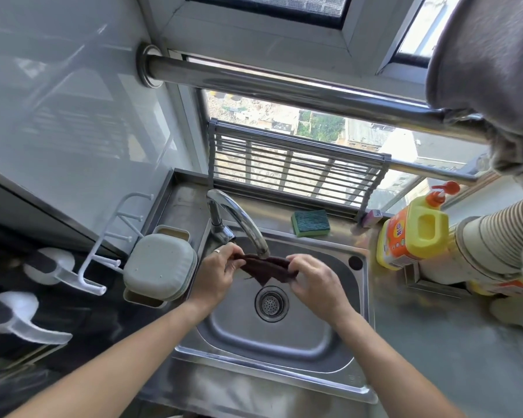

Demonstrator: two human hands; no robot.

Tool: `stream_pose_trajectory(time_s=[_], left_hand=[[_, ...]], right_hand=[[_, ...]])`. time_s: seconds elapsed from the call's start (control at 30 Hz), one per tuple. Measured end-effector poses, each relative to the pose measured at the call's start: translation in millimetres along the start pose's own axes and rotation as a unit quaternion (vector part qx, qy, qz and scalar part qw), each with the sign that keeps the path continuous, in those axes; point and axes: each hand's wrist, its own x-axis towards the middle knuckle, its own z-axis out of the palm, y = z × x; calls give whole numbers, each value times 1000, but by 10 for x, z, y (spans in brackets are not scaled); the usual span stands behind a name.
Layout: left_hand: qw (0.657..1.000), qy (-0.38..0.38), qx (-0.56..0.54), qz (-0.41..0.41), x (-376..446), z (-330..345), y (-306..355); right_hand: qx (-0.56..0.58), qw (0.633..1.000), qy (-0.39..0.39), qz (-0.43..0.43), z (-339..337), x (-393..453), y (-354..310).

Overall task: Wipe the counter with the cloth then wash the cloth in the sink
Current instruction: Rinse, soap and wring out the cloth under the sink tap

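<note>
Grip: left hand [216,271] and right hand [313,277] each pinch one end of the dark brown cloth [266,268], stretched directly under the faucet spout [261,248], above the sink [284,333] drain [271,303], probably for rinsing. Sponge [310,222] at 1 o'clock on the worktop [453,351].

left hand [216,274] — fingers curled, pinching | right hand [313,282] — seemingly likewise

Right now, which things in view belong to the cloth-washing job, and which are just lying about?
In the job: dark brown cloth, gripped by left hand and right hand; faucet directly above it; steel sink.

Lying about: green sponge, yellow detergent bottle, lidded container, roll-up drying rack, white hook rack.
</note>
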Motion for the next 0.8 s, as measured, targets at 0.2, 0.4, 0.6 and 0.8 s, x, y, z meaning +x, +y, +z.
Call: stream_pose_trajectory(time_s=[0.2, 0.4, 0.6, 0.8], left_hand=[[998, -46, 18, 26, -2, 42, -49], [999, -51, 11, 11, -33, 91, -54], [997, -71, -21, -32, 14, 83, -80], [969, -136, -155, -138, 56, 100, 23]], right_hand=[[-108, 987, -98, 68, -46, 65, -10], [-94, 975, -181, 90, -40, 80, -70], [-26, 972, -205, 112, -106, 134, -62], [200, 945, -97, 241, -246, 185, -55]])
